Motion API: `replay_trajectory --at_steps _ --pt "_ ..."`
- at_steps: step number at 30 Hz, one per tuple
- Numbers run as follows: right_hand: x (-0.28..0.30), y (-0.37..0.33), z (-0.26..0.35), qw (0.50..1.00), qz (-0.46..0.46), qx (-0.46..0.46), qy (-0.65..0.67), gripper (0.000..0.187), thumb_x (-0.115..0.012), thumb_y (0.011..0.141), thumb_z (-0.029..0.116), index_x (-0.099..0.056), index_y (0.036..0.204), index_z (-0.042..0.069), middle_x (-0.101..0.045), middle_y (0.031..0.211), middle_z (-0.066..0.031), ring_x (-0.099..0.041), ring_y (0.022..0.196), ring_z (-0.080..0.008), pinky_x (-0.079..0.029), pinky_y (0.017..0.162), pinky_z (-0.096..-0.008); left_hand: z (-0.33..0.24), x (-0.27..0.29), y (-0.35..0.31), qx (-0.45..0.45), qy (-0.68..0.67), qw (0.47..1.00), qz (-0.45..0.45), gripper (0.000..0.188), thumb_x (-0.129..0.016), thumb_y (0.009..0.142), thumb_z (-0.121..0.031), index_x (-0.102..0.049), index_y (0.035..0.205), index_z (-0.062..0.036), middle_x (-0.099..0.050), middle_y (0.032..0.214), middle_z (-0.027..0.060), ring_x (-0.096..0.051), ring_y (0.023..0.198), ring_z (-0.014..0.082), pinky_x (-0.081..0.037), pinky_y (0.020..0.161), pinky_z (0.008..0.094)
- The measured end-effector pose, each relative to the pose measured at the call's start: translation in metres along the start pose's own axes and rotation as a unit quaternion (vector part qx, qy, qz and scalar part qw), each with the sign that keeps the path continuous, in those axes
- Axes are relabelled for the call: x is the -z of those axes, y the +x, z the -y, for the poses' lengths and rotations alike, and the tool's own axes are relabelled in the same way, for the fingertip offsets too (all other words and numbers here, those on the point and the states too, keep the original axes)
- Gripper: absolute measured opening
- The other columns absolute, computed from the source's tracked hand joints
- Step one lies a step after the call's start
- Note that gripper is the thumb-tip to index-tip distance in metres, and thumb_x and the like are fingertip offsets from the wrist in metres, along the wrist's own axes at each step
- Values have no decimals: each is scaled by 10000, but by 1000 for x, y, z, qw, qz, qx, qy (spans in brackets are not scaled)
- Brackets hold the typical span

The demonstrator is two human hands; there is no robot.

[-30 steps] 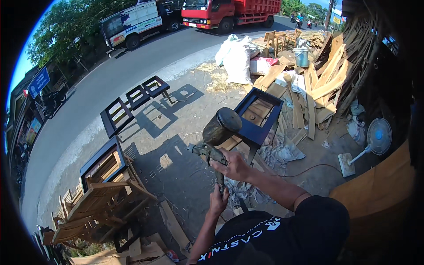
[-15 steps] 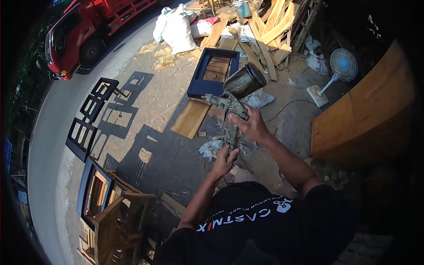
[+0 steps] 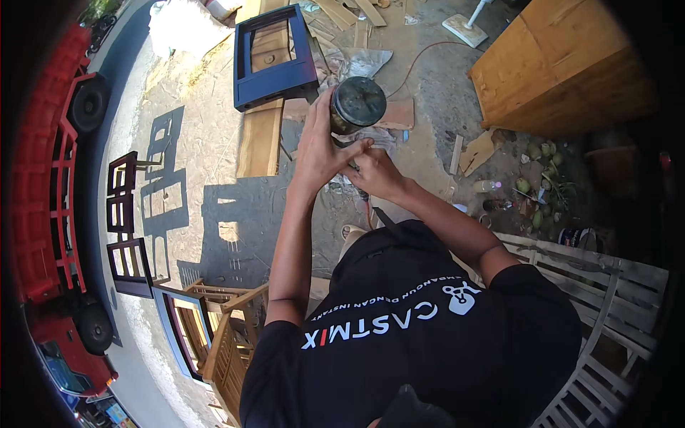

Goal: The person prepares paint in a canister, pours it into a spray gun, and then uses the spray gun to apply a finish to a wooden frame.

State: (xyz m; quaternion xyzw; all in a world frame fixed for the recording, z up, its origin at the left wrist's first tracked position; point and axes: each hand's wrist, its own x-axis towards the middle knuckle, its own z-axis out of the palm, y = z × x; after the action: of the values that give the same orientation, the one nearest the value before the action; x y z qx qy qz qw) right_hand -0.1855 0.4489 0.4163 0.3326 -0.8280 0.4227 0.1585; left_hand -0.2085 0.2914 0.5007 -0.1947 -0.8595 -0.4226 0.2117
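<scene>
A stained paint spray gun with a dark round cup is held up in front of me, the cup's lid turned toward me. My left hand lies along the cup's left side, its fingers reaching up beside it and its thumb stretched across to the right. Just below the cup, my right hand is closed round the gun's handle, which is mostly hidden by the fingers. A hose hangs below that hand.
Beyond the cup stands a dark blue cabinet frame beside a wooden board. A wooden cabinet is at far right, a slatted bench at near right. Dark frames line the left; a red truck is on the road.
My left hand has gone from the lower end of the gun up to the cup, and my right hand down to the handle. The cup now faces me; the view has shifted.
</scene>
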Motion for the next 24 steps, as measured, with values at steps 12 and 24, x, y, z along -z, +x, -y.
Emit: replay_trajectory --at_steps 12,24 --pt "128 -57 -32 929 -173 -313 -98 701 -842 841 425 -556 1324 7 -675 1122 -179 -712 1021 -344 -574 879 -450 42 -161 17 95 -210 944 235 754 -951 661 -159 -602 1310 -4 -757 1124 153 -743 1039 216 -588 876 355" --pt "257 -105 -229 879 -163 -400 -202 843 -891 711 456 -594 1337 -22 -562 1240 -171 -563 1152 -345 -485 997 -460 15 -436 126 -32 -195 850 489 775 -857 671 -128 -577 1388 -37 -721 1192 203 -730 1091 332 -567 940 410"
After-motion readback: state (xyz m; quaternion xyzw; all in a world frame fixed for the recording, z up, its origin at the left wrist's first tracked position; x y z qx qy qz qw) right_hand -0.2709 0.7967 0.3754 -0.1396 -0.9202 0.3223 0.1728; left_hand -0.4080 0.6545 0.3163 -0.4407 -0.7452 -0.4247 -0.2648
